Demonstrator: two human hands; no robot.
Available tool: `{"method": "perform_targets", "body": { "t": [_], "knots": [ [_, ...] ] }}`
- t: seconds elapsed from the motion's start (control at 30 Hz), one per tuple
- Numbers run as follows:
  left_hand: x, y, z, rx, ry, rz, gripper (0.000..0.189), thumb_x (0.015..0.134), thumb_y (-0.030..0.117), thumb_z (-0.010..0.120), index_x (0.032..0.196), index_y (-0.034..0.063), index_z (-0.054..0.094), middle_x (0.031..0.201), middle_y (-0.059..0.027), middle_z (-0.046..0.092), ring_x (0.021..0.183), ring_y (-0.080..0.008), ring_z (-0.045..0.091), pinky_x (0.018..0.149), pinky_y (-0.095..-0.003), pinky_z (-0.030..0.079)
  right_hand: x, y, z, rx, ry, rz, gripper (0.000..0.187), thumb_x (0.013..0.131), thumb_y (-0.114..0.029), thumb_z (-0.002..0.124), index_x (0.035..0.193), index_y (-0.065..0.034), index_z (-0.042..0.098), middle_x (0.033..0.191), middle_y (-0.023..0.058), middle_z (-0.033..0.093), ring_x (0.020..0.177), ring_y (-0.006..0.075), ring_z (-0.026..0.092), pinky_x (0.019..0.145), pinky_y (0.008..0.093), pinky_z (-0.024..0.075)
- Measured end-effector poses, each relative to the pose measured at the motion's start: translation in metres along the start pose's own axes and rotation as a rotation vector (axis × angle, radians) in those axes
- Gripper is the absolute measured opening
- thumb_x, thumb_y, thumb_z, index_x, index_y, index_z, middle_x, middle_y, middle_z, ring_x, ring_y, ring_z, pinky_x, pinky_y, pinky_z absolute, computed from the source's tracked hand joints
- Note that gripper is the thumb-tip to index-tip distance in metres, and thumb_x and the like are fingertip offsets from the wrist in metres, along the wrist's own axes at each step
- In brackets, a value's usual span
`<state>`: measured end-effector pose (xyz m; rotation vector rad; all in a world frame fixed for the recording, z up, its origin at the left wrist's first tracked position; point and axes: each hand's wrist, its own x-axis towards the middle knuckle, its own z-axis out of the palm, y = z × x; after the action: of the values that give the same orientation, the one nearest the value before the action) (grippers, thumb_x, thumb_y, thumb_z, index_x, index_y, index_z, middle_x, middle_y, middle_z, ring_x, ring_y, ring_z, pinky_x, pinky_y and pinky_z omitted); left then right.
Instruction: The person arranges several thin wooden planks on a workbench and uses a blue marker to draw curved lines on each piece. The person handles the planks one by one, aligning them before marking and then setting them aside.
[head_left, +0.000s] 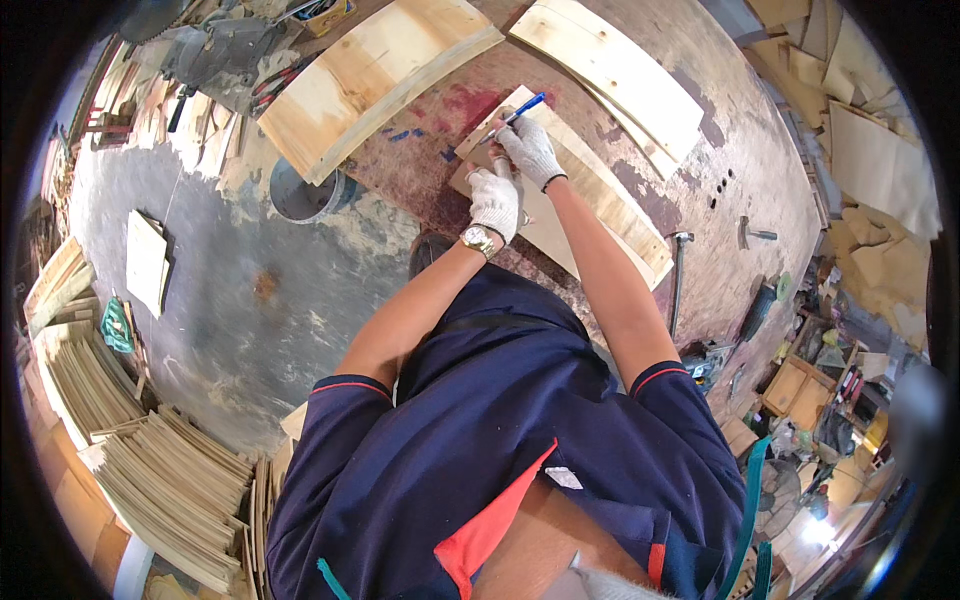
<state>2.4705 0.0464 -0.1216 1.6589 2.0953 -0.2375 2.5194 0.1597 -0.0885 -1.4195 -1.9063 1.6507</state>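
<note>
My right hand (530, 152), in a whitish knitted glove with bare fingertips, grips a blue pen (525, 107) tilted over the near left part of a wooden board (592, 176). Just left of it, my left hand (495, 196), gloved the same way and with a watch (478, 238) at the wrist, rests on a flat brownish panel (544, 217) that lies over part of the board. Its fingers reach close to the pen hand; whether they grip the panel's edge cannot be told. The pen's tip is at the board's surface near my fingers.
A curved wooden piece (375, 82) lies upper left, above a bucket (304, 191). Curved plywood pieces (607, 71) lie upper right. On the right are a metal bar (678, 277), a hammer (754, 233) and an angle grinder (761, 307). Stacked wooden strips (165, 487) stand lower left.
</note>
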Motion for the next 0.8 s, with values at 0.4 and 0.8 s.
{"method": "perform_targets", "body": {
  "t": [0.4,0.8],
  "knots": [
    [-0.014,0.005,-0.022,0.097,0.121,0.084,0.104,0.069,0.063,0.086,0.142,-0.0045,0.057,0.149,-0.0304,0.047,0.114,-0.0462,0.062,0.108,-0.0607,0.042,0.024,0.012,0.001,-0.078,0.010,-0.025,0.043,0.104,-0.044,0.061,0.102,-0.0025,0.071,0.086,0.0058,0.075,0.078,0.0141,0.071,0.071,0.0318,0.0555],
    [-0.015,0.000,-0.020,0.069,0.201,0.129,0.094,0.070,0.061,0.086,0.137,0.0001,0.060,0.145,-0.0280,0.051,0.112,-0.0419,0.061,0.103,-0.0553,0.045,0.035,0.033,0.000,0.147,0.037,0.008,0.037,0.104,-0.037,0.062,0.106,-0.0012,0.070,0.086,0.0076,0.076,0.075,0.0156,0.072,0.070,0.0297,0.0555]
  ]
}}
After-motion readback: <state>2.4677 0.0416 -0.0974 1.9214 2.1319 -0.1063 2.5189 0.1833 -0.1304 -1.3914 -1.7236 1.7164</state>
